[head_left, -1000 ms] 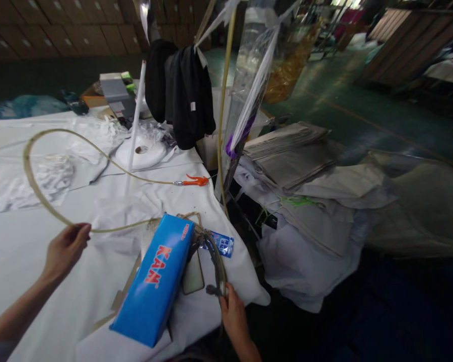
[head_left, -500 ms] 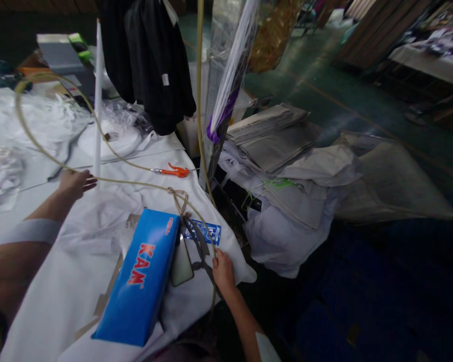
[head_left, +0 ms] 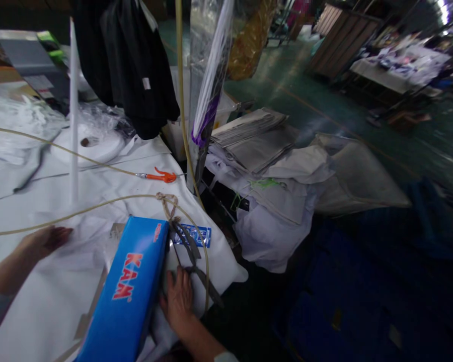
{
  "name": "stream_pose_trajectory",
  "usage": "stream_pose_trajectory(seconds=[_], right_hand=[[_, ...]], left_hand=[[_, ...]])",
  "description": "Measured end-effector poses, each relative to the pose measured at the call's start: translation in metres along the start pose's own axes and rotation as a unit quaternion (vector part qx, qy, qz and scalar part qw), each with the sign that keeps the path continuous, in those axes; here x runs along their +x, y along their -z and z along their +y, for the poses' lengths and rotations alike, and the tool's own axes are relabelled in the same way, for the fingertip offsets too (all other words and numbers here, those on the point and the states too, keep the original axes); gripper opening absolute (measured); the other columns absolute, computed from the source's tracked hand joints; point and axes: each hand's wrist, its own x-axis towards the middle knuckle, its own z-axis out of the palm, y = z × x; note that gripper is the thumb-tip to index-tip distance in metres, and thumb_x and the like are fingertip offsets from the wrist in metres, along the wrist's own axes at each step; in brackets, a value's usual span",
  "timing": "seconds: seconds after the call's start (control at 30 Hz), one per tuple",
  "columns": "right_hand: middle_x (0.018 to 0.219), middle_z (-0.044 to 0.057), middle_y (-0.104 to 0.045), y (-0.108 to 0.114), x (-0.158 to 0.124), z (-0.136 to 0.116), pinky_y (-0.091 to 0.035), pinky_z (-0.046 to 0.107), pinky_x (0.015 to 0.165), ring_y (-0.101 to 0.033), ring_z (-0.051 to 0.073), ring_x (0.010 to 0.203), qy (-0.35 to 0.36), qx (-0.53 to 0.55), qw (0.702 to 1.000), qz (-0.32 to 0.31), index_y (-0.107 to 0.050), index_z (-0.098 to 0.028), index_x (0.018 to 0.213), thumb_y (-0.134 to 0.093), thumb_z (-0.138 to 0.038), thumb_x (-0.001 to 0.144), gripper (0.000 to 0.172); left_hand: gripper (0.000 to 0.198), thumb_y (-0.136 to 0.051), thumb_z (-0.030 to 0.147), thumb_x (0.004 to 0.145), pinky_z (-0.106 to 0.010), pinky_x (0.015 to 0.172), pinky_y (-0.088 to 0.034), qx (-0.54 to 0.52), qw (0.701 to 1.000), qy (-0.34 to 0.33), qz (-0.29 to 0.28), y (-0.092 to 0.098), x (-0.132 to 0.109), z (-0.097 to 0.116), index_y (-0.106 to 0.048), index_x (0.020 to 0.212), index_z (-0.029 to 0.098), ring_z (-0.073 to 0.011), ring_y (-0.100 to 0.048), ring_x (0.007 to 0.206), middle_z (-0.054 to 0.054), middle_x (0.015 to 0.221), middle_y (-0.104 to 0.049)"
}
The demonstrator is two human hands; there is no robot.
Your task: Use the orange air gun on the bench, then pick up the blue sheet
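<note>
My right hand [head_left: 178, 300] lies with fingers spread over a phone-like flat slab [head_left: 170, 262], mostly covered by the hand. Just left of it is a long blue box [head_left: 126, 289] with red "KAM" lettering. My left hand [head_left: 52, 240] hovers at or over thin white sheeting [head_left: 88, 239], fingers stretched out and slightly blurred, holding nothing visible. A yellowish hose [head_left: 109, 202] runs past above it, tied with a cloth knot [head_left: 168, 203]. Dark grey strips or a scissors-like tool [head_left: 191, 244] lie beside a blue packet [head_left: 196, 236]. An orange air blow gun [head_left: 160, 175] rests farther back.
A white upright rod [head_left: 73, 115] stands near a white roll [head_left: 88, 146]. A dark garment [head_left: 132, 70] hangs beside a wrapped post [head_left: 207, 65]. Stacked grey sheets [head_left: 256, 141] and white bags [head_left: 268, 236] lie right of the table edge.
My right hand has left the hose and moved left onto the slab by the box. My left hand has let go of the hose and come nearer. The view has shifted right.
</note>
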Motion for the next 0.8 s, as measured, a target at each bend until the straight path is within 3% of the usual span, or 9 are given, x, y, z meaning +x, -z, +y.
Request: stream_pose_trajectory(seconds=[0.1,0.23,0.27,0.37,0.53,0.6,0.7,0.8], right_hand=[[0.153,0.018,-0.02,-0.008,0.008,0.004,-0.031,0.054,0.107,-0.025,0.04,0.137,-0.019,-0.007,1.0,-0.003,-0.034,-0.023,0.143,-0.069,-0.03,0.074,0.078],[0.154,0.018,-0.02,-0.006,0.01,0.007,-0.027,0.056,0.109,-0.023,0.039,0.138,-0.052,0.009,0.999,-0.003,-0.029,-0.022,0.145,-0.068,-0.035,0.075,0.082],[0.153,0.018,-0.023,-0.007,0.008,0.006,-0.026,0.056,0.11,-0.024,0.038,0.138,-0.05,0.013,0.999,-0.003,-0.028,-0.022,0.146,-0.065,-0.034,0.078,0.078],[0.152,0.018,-0.025,-0.012,0.001,0.0,-0.024,0.055,0.111,-0.025,0.036,0.138,-0.055,0.012,0.998,-0.002,-0.028,-0.021,0.146,-0.06,-0.029,0.081,0.073],[0.148,0.022,-0.031,-0.023,-0.012,-0.006,-0.025,0.06,0.109,-0.027,0.039,0.136,-0.071,0.007,0.997,-0.005,-0.034,-0.019,0.144,-0.063,-0.028,0.078,0.072],[0.147,0.023,-0.033,-0.028,-0.018,-0.006,-0.026,0.062,0.108,-0.028,0.04,0.136,-0.073,0.001,0.997,-0.002,-0.035,-0.019,0.143,-0.065,-0.029,0.078,0.072],[0.147,0.023,-0.033,-0.033,-0.026,-0.001,-0.029,0.062,0.107,-0.028,0.041,0.136,-0.071,-0.009,0.997,-0.005,-0.035,-0.02,0.143,-0.067,-0.026,0.075,0.075],[0.149,0.021,-0.03,-0.033,-0.03,0.007,-0.032,0.06,0.107,-0.028,0.041,0.136,-0.046,-0.003,0.999,-0.024,-0.036,-0.021,0.142,-0.068,-0.027,0.075,0.075]], left_hand=[[0.027,-0.049,0.033,0.091,-0.024,0.064,-0.053,-0.034,0.996,0.042,-0.076,-0.01,-0.04,-0.021,-0.058,0.098,0.009,-0.0151,-0.063,0.069,-0.006,0.082,-0.067],[0.061,-0.053,0.063,0.08,-0.027,0.073,-0.056,0.013,0.966,0.038,-0.257,-0.042,-0.131,-0.05,-0.054,0.12,0.017,-0.024,-0.065,0.09,-0.01,0.101,-0.069],[0.066,-0.054,0.065,0.078,-0.029,0.075,-0.056,0.026,0.962,0.027,-0.271,-0.052,-0.154,-0.055,-0.051,0.125,0.019,-0.0263,-0.066,0.094,-0.01,0.104,-0.068],[0.084,-0.062,0.066,0.072,-0.036,0.078,-0.057,0.05,0.968,0.004,-0.246,-0.075,-0.204,-0.064,-0.031,0.14,0.028,-0.0292,-0.067,0.093,-0.011,0.113,-0.066],[0.1,-0.058,0.072,0.07,-0.048,0.081,-0.055,0.116,0.979,-0.003,-0.169,-0.085,-0.227,-0.077,-0.013,0.148,0.03,-0.0322,-0.07,0.082,-0.016,0.113,-0.064],[0.105,-0.058,0.072,0.069,-0.05,0.088,-0.052,0.126,0.977,-0.002,-0.169,-0.084,-0.228,-0.084,-0.009,0.15,0.028,-0.0353,-0.067,0.095,-0.02,0.127,-0.056],[0.108,-0.064,0.071,0.064,-0.046,0.097,-0.046,0.119,0.979,-0.014,-0.165,-0.087,-0.23,-0.088,-0.016,0.149,0.026,-0.0367,-0.052,0.121,-0.017,0.147,-0.036],[0.106,-0.067,0.069,0.063,-0.049,0.083,-0.055,0.091,0.979,0.062,-0.173,-0.093,-0.233,-0.084,-0.02,0.148,0.028,-0.0383,-0.064,0.102,-0.018,0.127,-0.058]])
